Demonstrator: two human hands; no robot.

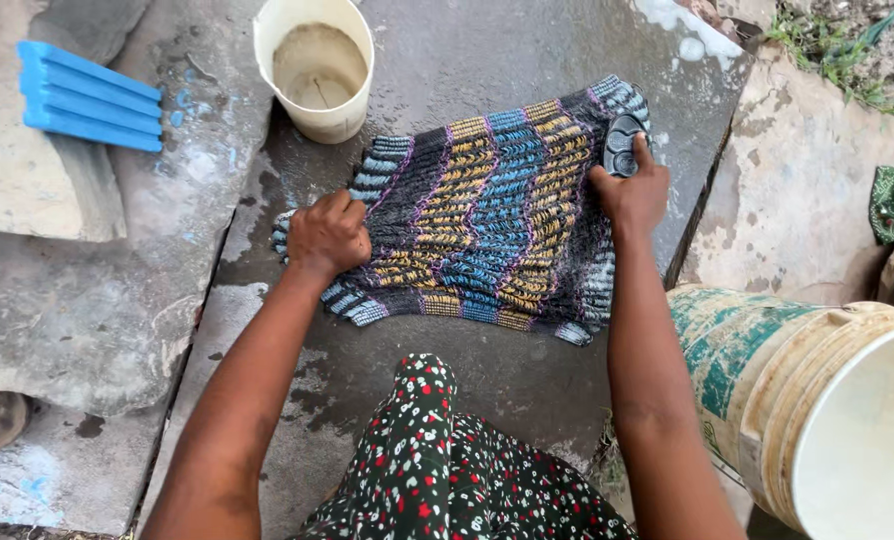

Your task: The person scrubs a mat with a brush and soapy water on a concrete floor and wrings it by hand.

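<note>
While left fingers [342,215] fist the striped knit [497,210], right fingers [639,160] clasp a brush [622,142].

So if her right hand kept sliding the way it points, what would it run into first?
The right hand, gripping a dark brush, points up the frame. Just ahead lies the far edge of the striped knit, then bare wet slab. Nothing else seems to stand in that line as far as the picture shows.

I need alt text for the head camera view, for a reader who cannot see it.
A striped knitted garment lies flat on a wet concrete slab; the left hand presses its edge while the right hand holds a dark oval brush on it. A cream plastic cup stands beyond.
</note>
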